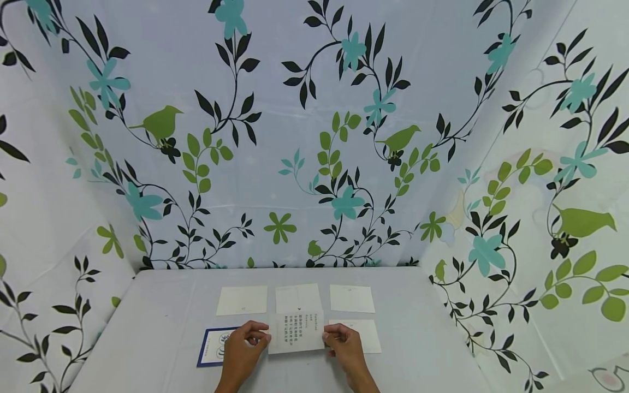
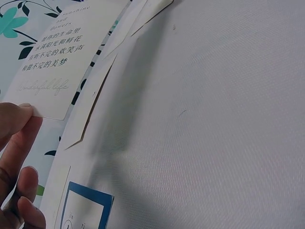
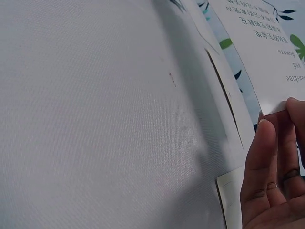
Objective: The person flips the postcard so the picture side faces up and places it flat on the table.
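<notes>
Head view: the white table (image 1: 162, 316) is spreading widest, and the left hand (image 1: 245, 346) and right hand (image 1: 345, 349) are pinching opposite edges of a printed card (image 1: 297, 333), holding it raised near the middle. Four pale cards (image 1: 242, 301) and, beside the left hand, a blue-bordered card (image 1: 212, 347) are already lying flat; only the printed one, seemingly, is awaiting setting down.

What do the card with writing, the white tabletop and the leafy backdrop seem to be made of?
The card with writing: probably stiff paper, smooth, given its thin, crisp edges. The white tabletop: matte, likely cloth, from its fine grain; textured plastic is possible. The leafy backdrop: perhaps printed fabric, dull, judging by faint creases.
</notes>
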The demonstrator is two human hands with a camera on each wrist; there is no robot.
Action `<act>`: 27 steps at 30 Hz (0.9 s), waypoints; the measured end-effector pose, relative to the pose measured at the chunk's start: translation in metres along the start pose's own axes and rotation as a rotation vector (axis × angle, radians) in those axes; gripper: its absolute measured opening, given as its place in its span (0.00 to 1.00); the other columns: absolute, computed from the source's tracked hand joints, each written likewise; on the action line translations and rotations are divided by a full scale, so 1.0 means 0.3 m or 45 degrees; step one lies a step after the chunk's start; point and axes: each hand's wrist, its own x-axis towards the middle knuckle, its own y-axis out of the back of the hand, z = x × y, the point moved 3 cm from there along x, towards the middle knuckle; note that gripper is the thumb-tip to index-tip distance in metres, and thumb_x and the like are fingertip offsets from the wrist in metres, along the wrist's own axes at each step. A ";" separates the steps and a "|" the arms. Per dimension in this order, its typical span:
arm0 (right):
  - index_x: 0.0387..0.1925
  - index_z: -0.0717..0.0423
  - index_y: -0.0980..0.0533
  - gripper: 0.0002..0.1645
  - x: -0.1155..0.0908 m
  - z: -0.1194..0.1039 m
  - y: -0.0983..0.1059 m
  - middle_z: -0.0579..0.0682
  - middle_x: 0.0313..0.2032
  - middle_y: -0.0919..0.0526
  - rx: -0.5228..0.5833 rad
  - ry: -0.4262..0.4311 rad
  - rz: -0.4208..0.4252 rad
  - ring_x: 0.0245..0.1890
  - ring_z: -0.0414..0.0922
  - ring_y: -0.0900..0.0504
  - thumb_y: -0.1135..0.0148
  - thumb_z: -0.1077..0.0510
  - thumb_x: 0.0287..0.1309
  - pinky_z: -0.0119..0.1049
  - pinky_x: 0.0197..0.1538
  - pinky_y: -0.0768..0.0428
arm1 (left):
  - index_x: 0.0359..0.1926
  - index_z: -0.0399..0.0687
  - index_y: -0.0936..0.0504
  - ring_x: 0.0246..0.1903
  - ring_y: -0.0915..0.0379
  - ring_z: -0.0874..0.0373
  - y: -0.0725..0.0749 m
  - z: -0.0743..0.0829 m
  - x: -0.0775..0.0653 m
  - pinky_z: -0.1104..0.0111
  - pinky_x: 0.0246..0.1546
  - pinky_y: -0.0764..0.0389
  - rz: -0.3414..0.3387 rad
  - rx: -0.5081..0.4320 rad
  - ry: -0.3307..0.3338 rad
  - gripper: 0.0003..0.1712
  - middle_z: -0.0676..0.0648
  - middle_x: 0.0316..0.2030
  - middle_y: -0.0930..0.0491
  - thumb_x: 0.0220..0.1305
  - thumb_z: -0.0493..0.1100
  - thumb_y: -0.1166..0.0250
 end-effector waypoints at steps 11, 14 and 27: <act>0.43 0.54 0.19 0.14 -0.006 -0.004 -0.002 0.50 0.36 0.14 0.040 0.016 0.040 0.35 0.44 0.15 0.29 0.58 0.54 0.39 0.34 0.17 | 0.37 0.53 0.15 0.30 0.23 0.64 -0.007 -0.001 -0.001 0.71 0.34 0.26 0.002 -0.008 0.035 0.08 0.58 0.28 0.14 0.55 0.41 0.27; 0.43 0.54 0.18 0.14 -0.004 -0.001 -0.002 0.50 0.35 0.13 0.033 0.017 0.051 0.34 0.44 0.14 0.28 0.58 0.53 0.39 0.34 0.17 | 0.37 0.53 0.15 0.30 0.23 0.64 -0.008 0.001 -0.003 0.71 0.34 0.26 0.004 0.003 0.038 0.08 0.58 0.27 0.14 0.55 0.42 0.27; 0.41 0.54 0.17 0.12 -0.009 0.006 -0.004 0.48 0.34 0.13 -0.034 0.015 0.077 0.31 0.43 0.14 0.29 0.59 0.54 0.38 0.34 0.17 | 0.35 0.55 0.13 0.28 0.27 0.63 -0.010 -0.017 -0.004 0.72 0.32 0.29 0.031 0.089 0.051 0.05 0.59 0.27 0.16 0.55 0.44 0.28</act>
